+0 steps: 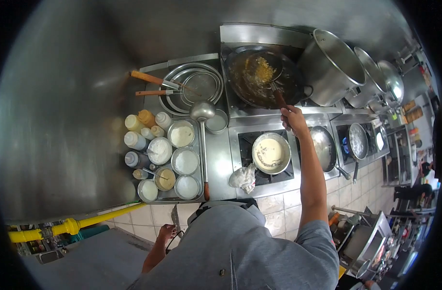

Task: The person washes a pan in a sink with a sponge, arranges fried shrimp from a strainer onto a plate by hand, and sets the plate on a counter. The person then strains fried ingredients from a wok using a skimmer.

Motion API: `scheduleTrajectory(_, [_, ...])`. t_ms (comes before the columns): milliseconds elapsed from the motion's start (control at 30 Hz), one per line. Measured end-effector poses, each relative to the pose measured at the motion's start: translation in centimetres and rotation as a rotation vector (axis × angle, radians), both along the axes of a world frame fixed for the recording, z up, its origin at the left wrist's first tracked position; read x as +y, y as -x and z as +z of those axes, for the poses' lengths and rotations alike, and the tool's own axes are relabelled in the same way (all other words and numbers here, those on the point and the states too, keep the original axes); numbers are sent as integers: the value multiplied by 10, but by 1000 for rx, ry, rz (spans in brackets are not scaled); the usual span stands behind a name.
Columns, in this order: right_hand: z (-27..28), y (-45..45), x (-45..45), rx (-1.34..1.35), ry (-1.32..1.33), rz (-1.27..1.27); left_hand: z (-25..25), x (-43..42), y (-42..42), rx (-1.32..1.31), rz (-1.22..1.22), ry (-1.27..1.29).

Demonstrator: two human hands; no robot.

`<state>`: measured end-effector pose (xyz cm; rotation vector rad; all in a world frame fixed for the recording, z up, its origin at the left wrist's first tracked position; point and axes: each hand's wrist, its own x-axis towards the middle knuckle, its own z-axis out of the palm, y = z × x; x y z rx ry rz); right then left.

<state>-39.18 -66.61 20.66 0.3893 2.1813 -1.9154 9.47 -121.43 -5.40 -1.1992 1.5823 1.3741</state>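
My right hand (pixel 292 118) is wrapped round the wooden handle (pixel 279 98) of a strainer. Its bowl holds golden fried bits (pixel 265 71) and sits inside the dark wok (pixel 240 87) on the back burner. Low at the left, beside my body, my left hand (pixel 168 232) has its fingers closed near a metal blade-like tool (pixel 175 216); its grip on that tool is small and partly hidden. A pan of pale batter (pixel 270 153) rests on the front burner, with a crumpled cloth (pixel 243 178) to its left.
Left of the stove, a metal tray (pixel 199 159) holds several containers of powder and sauce, with squeeze bottles (pixel 134 140) beside it. A long ladle (pixel 205 145) lies along its edge. Large pots (pixel 327 72) and frying pans (pixel 323 147) stand right. A person (pixel 414 192) is far right.
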Motion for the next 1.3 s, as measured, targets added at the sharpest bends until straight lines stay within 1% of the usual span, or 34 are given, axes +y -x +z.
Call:
scheduleTrajectory(133, [9, -10, -11, -22, 69, 46, -2, -1, 4, -2, 9, -54])
scheduleTrajectory(267, [8, -20, -22, -14, 55, 88, -11, -3, 7, 15, 33, -90])
scheduleTrajectory(333, [16, -32, -27, -47, 140, 104, -14, -1, 5, 11, 53, -96])
scheduleTrajectory(367, [27, -40, -34, -73, 151, 75, -13, 0, 4, 4, 39, -81])
scheduleTrajectory(433, [24, -47, -35, -77, 195, 68, -10, 2, 5, -2, 27, -63])
scheduleTrajectory(500, [22, -54, -37, -84, 241, 62, 4, 7, 9, -13, 10, -43])
scheduleTrajectory(567, [25, -62, -39, -104, 269, 44, -2, 3, 7, -14, 14, -50])
scheduleTrajectory(633, [33, -72, -42, -99, 242, 53, -7, 2, 1, -13, 18, -59])
scheduleTrajectory(700, [48, -78, -46, -98, 205, 76, -16, -4, 6, 0, 71, -150])
scheduleTrajectory(733, [54, -83, -46, -112, 192, 81, -13, 3, 9, 1, 38, -31])
scheduleTrajectory(767, [45, -83, -45, -106, 267, 35, -8, 4, 14, 10, 48, -61])
scheduleTrajectory(833, [43, -84, -39, -99, 271, 18, 0, 7, 24, 22, 49, -98])
scheduleTrajectory(900, [50, -88, -33, -98, 266, 5, 8, 12, 29, 51, 134, -94])
scheduleTrajectory(967, [64, -89, -27, -63, 155, -5, 12, 14, 32, 59, 107, -109])
scheduleTrajectory(1000, [39, -81, -11, 5, 169, -34, 13, 14, 33, 74, 87, -114])
scheduleTrajectory(1067, [40, -78, 3, 99, -35, -73, 4, 11, 26, 83, 90, -133])
scheduleTrajectory(1100, [45, -77, 12, 75, -101, -92, -4, 6, 22, 78, 99, -195])
scheduleTrajectory(1133, [40, -73, 23, 121, -194, -107, -9, 4, 19, 72, 109, -258])
scheduleTrajectory(1167, [44, -72, 31, 161, -337, -102, -3, 8, 20, 69, 107, -262])
scheduleTrajectory(1233, [51, -71, 49, 194, -609, -70, 10, 15, 21, 105, 90, -145])
scheduleTrajectory(1267, [51, -72, 59, 187, -691, -56, 0, 10, 18, 103, 82, -149])
scheduleTrajectory(1300, [53, -75, 68, 182, -703, -60, -8, 5, 15, 106, 100, -184])
